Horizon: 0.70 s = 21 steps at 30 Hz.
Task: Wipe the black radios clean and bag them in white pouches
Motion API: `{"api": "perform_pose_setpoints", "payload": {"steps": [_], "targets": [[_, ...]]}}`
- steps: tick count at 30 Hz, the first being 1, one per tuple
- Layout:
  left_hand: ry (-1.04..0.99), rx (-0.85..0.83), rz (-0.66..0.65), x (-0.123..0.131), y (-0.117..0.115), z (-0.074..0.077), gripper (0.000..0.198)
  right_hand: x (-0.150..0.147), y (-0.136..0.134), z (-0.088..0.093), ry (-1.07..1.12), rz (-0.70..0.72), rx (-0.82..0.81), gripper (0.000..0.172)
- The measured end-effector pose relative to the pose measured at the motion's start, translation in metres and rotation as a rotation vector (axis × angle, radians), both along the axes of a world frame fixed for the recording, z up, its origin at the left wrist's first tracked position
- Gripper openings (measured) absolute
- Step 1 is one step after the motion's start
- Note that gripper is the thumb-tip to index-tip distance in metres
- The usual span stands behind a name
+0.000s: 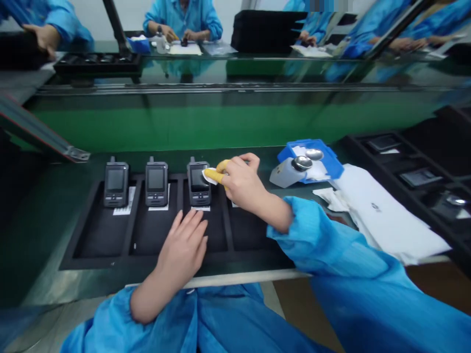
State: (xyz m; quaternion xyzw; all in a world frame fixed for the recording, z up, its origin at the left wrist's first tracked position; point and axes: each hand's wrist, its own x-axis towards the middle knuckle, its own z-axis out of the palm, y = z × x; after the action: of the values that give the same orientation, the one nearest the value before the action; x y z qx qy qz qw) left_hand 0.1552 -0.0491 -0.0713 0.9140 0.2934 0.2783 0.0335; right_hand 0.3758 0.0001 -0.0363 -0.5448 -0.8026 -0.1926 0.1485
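Observation:
My right hand (241,184), with yellow finger cots on its thumb and finger, pinches a small white wipe (209,177) against the screen of a black handheld radio (199,189). My left hand (186,240) lies palm down with fingers stretched out, just below that radio, over the black foam tray (103,240). Two more radios of the same kind stand to the left, a middle one (156,184) and a far-left one (116,184). Each rests at the upper end of its compartment, above a white label. My right hand hides the top of the rightmost compartment.
Right of the tray are a white bottle with a metal top (289,171), a blue bin (333,162), crumpled wipes (334,199) and a white sheet (382,211). Another black tray (405,162) holds devices. A metal bar (40,128) juts in at left. Co-workers in blue sit beyond the green partition (184,120).

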Motion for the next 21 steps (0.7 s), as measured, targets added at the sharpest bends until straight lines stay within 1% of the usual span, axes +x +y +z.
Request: {"api": "perform_pose_setpoints", "payload": {"steps": [3,5,7,10,12,13,15,18,19,21], "targets": [[0.128,-0.016,0.057,0.014,0.001,-0.003,0.036,-0.022,0.030,-0.001,-0.045,0.016,0.029,0.027],[0.166,-0.044,0.079,0.017,0.001,-0.006,0.040,-0.027,0.037,-0.008,-0.061,0.021,0.029,0.028],[0.186,-0.070,0.085,0.017,0.001,-0.008,0.042,-0.026,0.028,-0.017,-0.071,0.069,0.027,0.028],[0.189,-0.102,0.090,0.016,0.001,-0.009,0.041,-0.022,0.001,-0.028,-0.073,0.195,0.024,0.027],[0.184,-0.116,0.088,0.016,0.001,-0.010,0.041,-0.019,-0.010,-0.030,-0.071,0.253,0.015,0.027],[0.183,-0.119,0.086,0.016,0.001,-0.010,0.041,-0.017,-0.010,-0.030,-0.072,0.257,0.018,0.028],[0.185,-0.120,0.083,0.016,0.001,-0.010,0.041,-0.013,-0.001,-0.027,-0.074,0.201,0.050,0.029],[0.188,-0.127,0.084,0.016,0.002,-0.010,0.041,-0.007,0.019,-0.025,-0.064,0.050,0.081,0.031],[0.187,-0.132,0.082,0.016,0.002,-0.010,0.041,-0.006,0.022,-0.026,-0.060,0.025,0.076,0.031],[0.180,-0.146,0.079,0.016,0.002,-0.010,0.041,-0.007,0.016,-0.029,-0.059,0.041,0.051,0.030]]}}
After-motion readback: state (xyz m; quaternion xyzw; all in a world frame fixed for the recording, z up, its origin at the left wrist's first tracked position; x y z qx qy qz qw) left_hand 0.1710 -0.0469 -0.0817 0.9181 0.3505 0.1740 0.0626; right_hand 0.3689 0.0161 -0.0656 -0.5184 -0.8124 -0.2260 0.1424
